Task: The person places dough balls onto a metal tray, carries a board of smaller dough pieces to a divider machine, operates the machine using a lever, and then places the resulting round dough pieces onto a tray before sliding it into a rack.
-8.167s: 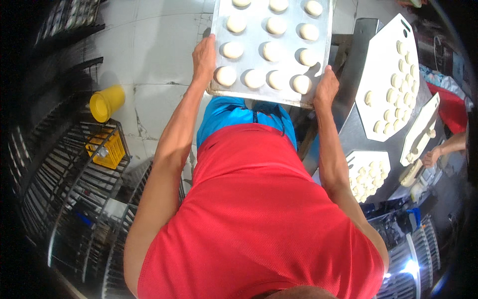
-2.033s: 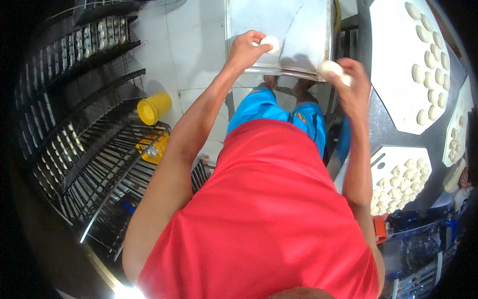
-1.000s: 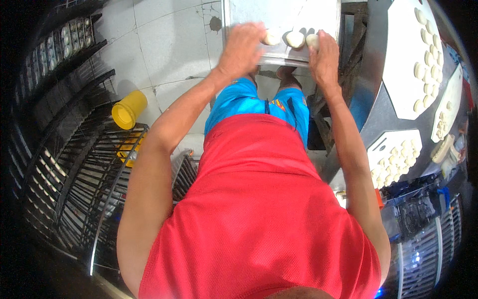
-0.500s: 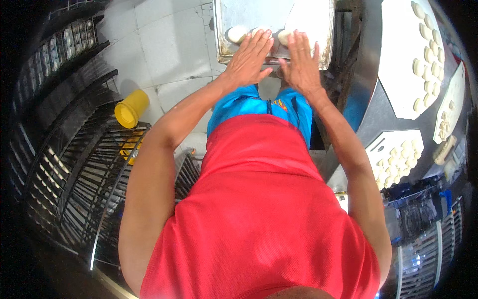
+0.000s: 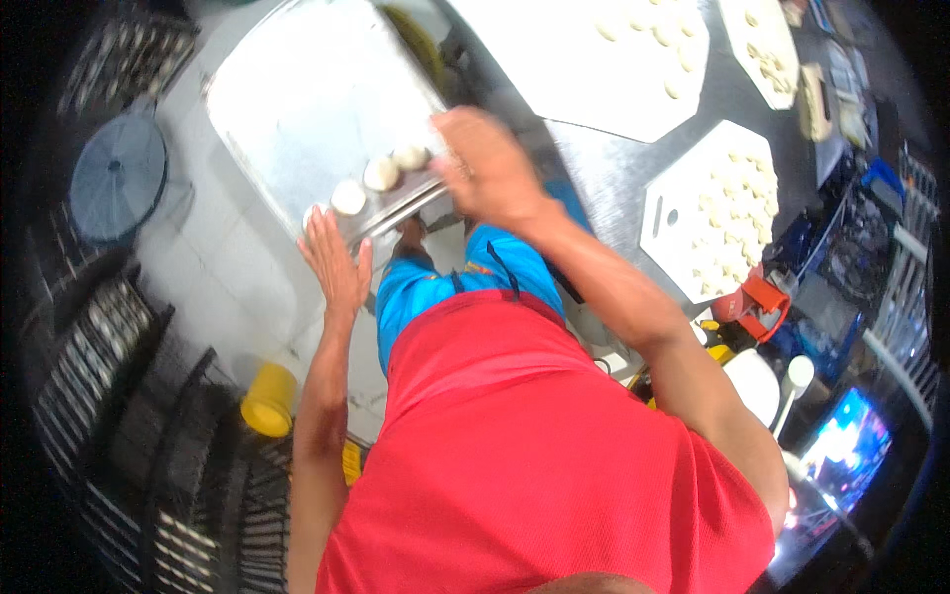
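A metal baking tray (image 5: 297,109) lies tilted across the upper left of the view. Several pale, round dough pieces sit in a row along its near edge, one of them a flat dough round (image 5: 348,197). My left hand (image 5: 334,259) is at the tray's near left corner, fingers stretched, their tips over the leftmost piece and partly hiding it. By the near right corner is my right hand (image 5: 490,163), smeared by motion. Its fingers point toward the tray's edge, and whether they grip it does not show.
A dark table to the right carries a large white board (image 5: 554,69), a smaller holed board (image 5: 668,262) and a narrow board (image 5: 760,35), all with dough pieces. Slatted racks (image 5: 94,346), a round stool (image 5: 119,178) and a yellow bucket (image 5: 268,399) stand left. A lit screen (image 5: 846,436) is lower right.
The view has swung, so the tray sits further left and more of the table shows. My hands have parted from side by side over the dough to opposite near corners of the tray.
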`<state>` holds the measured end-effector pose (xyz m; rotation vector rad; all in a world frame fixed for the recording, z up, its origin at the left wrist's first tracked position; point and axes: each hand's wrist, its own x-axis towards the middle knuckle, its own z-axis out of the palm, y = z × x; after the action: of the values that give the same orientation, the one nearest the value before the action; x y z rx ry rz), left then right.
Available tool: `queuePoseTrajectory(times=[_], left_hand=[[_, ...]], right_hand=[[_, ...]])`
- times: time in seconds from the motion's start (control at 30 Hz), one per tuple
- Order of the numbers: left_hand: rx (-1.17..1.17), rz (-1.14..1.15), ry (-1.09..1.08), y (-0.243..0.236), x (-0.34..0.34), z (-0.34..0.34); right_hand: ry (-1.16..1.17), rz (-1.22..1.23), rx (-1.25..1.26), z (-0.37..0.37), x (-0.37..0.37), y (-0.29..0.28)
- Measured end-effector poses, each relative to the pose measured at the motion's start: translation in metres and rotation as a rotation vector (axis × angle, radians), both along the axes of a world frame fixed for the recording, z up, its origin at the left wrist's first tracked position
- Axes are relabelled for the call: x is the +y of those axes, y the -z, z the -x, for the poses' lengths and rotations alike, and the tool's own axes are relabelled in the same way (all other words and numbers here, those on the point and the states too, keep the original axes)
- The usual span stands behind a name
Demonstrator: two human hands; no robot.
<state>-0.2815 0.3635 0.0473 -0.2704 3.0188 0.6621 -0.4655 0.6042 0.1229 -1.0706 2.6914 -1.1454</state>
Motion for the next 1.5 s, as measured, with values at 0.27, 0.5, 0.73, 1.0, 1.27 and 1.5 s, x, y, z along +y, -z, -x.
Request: queuePoseTrajectory(times=[0.27,0.5,0.73,1.0,1.27,1.5], left_hand=[[0.51,-0.285,0.256,-0.075,0.165,0.262],[0.098,-0.377,0.286,-0.106,0.262,0.377],[0.144,-0.88,0.146,-0.086,0.281,0.411],[0.278,-0.389,0.239,-0.091,0.304,0.42],[0.387,-0.795,-0.279,-0.069,0.095,0.235],[-0.158,-0.462,-0.794,0.013,-0.091,0.072]], right_hand=[[0.877,-0.432,-0.2,0.154,0.243,-0.05],[0.892,0.675,-0.627,0.159,0.23,-0.045],[0.728,-0.037,-0.319,0.245,0.26,-0.046],[0.456,-0.27,-0.355,0.291,0.286,-0.002],[0.581,0.082,-0.405,0.21,0.171,-0.079],[0.017,-0.052,-0.605,0.09,-0.076,-0.032]])
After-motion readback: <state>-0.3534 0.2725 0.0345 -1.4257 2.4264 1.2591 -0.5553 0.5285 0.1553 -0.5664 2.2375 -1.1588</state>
